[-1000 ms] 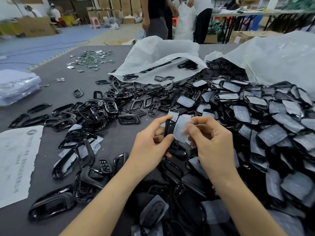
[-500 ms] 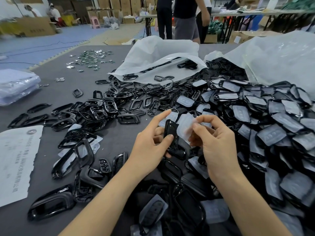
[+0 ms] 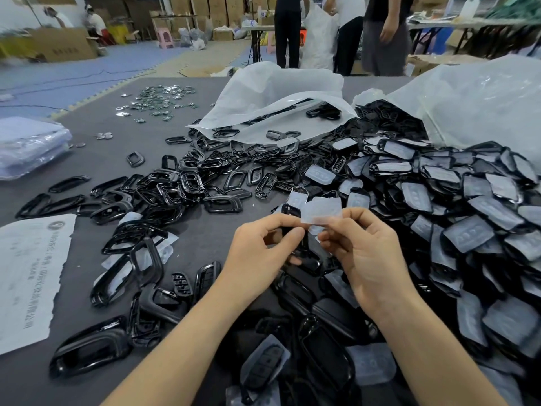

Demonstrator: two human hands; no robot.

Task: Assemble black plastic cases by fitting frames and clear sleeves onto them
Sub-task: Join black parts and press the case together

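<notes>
My left hand (image 3: 259,250) grips a small black plastic case (image 3: 290,210) between thumb and fingers above the grey table (image 3: 96,142); only its top edge and a strip between my fingers show. My right hand (image 3: 369,253) pinches a clear sleeve (image 3: 321,210) by its lower edge, held flat just right of the case and touching it. A big heap of sleeved black cases (image 3: 439,206) fills the right side. Loose black frames (image 3: 187,183) lie scattered at centre left.
Two white plastic bags (image 3: 272,95) spill parts at the back. A printed paper sheet (image 3: 29,276) lies at the left edge, a clear-wrapped stack (image 3: 26,145) behind it. Small shiny pieces (image 3: 158,101) lie far left. People stand beyond the table.
My right hand has pulled the clear sleeve up and rightward off the case front, now holding it flat by its lower edge. The left hand kept the case roughly in place.
</notes>
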